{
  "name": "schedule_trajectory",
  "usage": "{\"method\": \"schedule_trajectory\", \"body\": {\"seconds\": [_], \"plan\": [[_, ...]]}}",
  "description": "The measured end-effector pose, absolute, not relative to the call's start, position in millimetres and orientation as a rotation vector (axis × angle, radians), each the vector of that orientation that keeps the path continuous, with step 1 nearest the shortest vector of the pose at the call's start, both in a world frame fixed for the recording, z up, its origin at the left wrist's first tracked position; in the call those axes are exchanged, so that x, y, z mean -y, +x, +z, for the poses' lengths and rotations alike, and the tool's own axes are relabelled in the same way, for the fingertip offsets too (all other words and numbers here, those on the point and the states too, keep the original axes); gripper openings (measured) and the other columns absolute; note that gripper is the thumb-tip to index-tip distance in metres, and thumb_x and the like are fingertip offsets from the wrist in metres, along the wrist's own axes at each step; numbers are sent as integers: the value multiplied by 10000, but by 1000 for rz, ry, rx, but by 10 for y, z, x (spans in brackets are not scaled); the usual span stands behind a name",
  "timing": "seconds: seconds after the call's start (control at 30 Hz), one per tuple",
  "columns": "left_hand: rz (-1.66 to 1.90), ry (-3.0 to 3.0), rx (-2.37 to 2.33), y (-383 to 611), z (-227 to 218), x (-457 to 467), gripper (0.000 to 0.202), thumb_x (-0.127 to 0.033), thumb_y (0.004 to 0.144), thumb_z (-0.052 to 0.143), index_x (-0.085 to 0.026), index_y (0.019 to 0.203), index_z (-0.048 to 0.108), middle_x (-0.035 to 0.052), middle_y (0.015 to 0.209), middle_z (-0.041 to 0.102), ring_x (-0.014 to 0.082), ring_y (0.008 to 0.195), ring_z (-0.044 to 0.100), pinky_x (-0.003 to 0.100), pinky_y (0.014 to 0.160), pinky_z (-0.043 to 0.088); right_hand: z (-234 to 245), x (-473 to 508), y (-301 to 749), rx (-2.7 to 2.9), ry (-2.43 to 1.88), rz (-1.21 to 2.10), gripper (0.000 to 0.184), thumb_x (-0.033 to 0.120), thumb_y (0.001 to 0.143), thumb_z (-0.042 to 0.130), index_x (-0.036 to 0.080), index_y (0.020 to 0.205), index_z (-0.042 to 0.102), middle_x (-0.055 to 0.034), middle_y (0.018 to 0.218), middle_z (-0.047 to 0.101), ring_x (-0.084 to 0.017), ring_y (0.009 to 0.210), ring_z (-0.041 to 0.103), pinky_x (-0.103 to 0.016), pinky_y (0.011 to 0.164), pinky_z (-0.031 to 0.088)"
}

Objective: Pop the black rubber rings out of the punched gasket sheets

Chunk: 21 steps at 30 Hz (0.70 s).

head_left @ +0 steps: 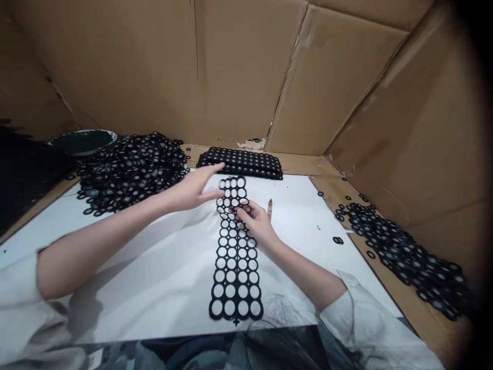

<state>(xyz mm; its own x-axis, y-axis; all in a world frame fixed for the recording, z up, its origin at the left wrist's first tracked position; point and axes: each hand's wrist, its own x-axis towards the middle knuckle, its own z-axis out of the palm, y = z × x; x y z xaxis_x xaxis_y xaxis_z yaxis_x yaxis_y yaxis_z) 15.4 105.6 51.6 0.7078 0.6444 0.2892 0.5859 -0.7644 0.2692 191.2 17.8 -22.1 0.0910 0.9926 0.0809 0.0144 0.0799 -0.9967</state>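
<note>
1. Bowl, one, far left; pale rim, dark green contents I cannot identify from here
2. Heap of black rings, one, large, just right of the bowl and partly against it
3. Left hand, one; thumb and fingers spread apart, nothing visible in the grasp; thumb tip close to the far left edge of the sheet, contact I cannot confirm on my feed
4. Ring sheet, one, black, rings four across, flat on the white surface between the hands; long axis runs away from the body, towards the dark stack at the back
5. Right hand, one, the nearer to the sheet; thumb and forefinger drawn together over its right side, in the farther half; whether they pinch the sheet or a loose ring I cannot tell; from this grip the sheet extends leftward, a short way beyond, and mostly back towards the body
6. Pen-like tool, one, dark tip, just beyond the right hand
7. Loose rings, a few, well right of the right hand
8. Right-hand heap, one, black rings, lying along the cardboard wall
</note>
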Motion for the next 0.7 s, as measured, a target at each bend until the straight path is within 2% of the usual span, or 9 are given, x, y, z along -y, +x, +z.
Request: {"method": "schedule_trajectory", "body": {"seconds": [0.07, 0.13, 0.23, 0.33, 0.43, 0.57, 0.7], "plan": [[401, 2642, -786, 305, 521, -989, 445, -429, 796, 403, -172, 1157, 451, 79, 1155, 535, 178, 1001, 503, 279, 798, 400, -181, -144, 1882, 1293, -1118, 1105, 192, 344, 716, 533, 196, 827, 584, -11, 826, 610, -115, 739, 547, -274, 720, 416], [349, 2527, -757, 335, 569, -965, 321, -395, 806, 394, -156, 946, 556, 48, 874, 625, 141, 771, 561, 243, 660, 424, -153, -115, 1896, 1332, -1138, 1095, 216, 343, 699, 553, 196, 855, 580, -18, 889, 603, -112, 742, 541, -266, 705, 414], [565, 2364, -978, 143, 704, -959, 265, -369, 795, 430, -138, 804, 558, 9, 635, 574, 99, 587, 521, 208, 542, 397, -145, -83, 1974, 1423, -1281, 1116, 304, 362, 631, 620, 181, 871, 580, -15, 820, 593, -113, 669, 520, -262, 632, 407], [802, 2182, -1207, -261, 851, -930, 267, -374, 787, 464, -122, 805, 550, -4, 620, 531, 66, 541, 480, 182, 497, 372, -160, -50, 2001, 1717, -1338, 1096, 255, 311, 538, 687, 164, 733, 613, 11, 671, 561, -119, 623, 486, -260, 592, 384], [897, 2027, -1326, -742, 943, -840, 306, -391, 799, 464, -99, 852, 539, -4, 671, 527, 37, 540, 446, 168, 510, 366, -122, -20, 1894, 1822, -1300, 1102, 107, 250, 575, 643, 170, 602, 577, 27, 597, 536, -107, 559, 471, -243, 532, 359], [961, 1884, -1476, -1362, 989, -618, 341, -418, 817, 426, -94, 882, 510, 28, 753, 566, 63, 596, 483, 199, 560, 405, 111, -150, 1657, 1730, -1291, 1205, 88, 257, 669, 551, 177, 668, 515, 16, 562, 549, -109, 460, 495, -238, 446, 344], [1078, 1948, -1884, -1939, 1091, -304, 325, -430, 810, 413, -129, 841, 531, 23, 749, 590, 110, 623, 512, 222, 569, 407, 540, -639, 1337, 1750, -1208, 1039, 186, 280, 640, 601, 174, 711, 465, 6, 534, 544, -93, 423, 464, -220, 403, 298]]}}
